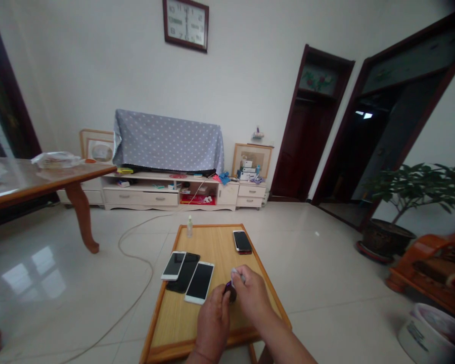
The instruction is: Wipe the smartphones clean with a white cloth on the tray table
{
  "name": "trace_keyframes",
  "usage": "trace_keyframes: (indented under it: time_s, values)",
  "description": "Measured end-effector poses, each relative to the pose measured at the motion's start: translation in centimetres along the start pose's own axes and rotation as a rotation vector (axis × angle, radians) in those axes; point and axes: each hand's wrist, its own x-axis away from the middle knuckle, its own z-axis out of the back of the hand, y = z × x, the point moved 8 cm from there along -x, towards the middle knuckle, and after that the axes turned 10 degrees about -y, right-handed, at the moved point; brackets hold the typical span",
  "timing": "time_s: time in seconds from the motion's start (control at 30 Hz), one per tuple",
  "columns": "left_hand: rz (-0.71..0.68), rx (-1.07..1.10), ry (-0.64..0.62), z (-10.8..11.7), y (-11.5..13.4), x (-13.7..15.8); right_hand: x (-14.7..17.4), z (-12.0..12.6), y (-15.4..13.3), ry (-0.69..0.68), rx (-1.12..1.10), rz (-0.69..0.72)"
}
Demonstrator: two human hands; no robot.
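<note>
Over the near part of a small wooden table (170, 323), my left hand (214, 316) is closed on a small dark object (232, 292) with a purple glint; its kind I cannot make out. My right hand (252, 293) pinches a whitish wad (234, 276), perhaps cloth or tissue, close against the dark object. Left of my hands lie a white phone with a black screen (200, 282), a black phone (185, 275) and another white phone (173, 266) that overlaps the black one. Farther off at the right, a white-edged phone (242, 241) rests on a dark, red-edged item.
A small clear bottle (190, 226) stands at the table's far left corner. A cable (149, 268) runs over the floor at left. Around are a larger wooden table (83, 174), a low white cabinet (140, 197), a potted plant (390, 237) and a white bucket (417, 336).
</note>
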Motion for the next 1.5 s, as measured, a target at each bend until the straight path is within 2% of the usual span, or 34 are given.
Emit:
trace_keyframes:
  time_s: [0.1,0.27,0.5,0.73,1.1,1.2,1.37,1.5]
  values:
    - [0.007,0.013,-0.014,0.0,0.1,-0.1,-0.1,-0.3,-0.2,-0.014,-0.021,0.009]
    - [0.011,-0.017,0.047,0.3,-0.2,0.0,-0.6,1.1,0.3,0.057,0.018,-0.029]
    - [0.010,0.029,-0.013,-0.1,-0.2,-0.2,0.2,-1.0,-0.6,-0.035,-0.023,0.034]
    - [0.020,-0.044,0.018,-0.2,-0.5,-0.2,-1.0,0.7,1.4,0.033,0.002,-0.038]
    - [0.027,-0.048,-0.032,-0.4,0.4,-0.9,-0.4,0.2,0.8,-0.010,-0.040,-0.032]
    - [0.049,-0.111,0.006,-0.3,0.2,-1.0,-0.5,0.4,1.1,-0.004,-0.037,-0.021]
    - [0.060,-0.118,-0.024,-0.8,-0.2,-1.5,-1.5,0.9,2.6,0.018,-0.138,-0.038]
    - [0.066,-0.102,0.025,-0.5,-0.4,-1.6,-2.7,1.6,4.9,0.057,-0.309,-0.098]
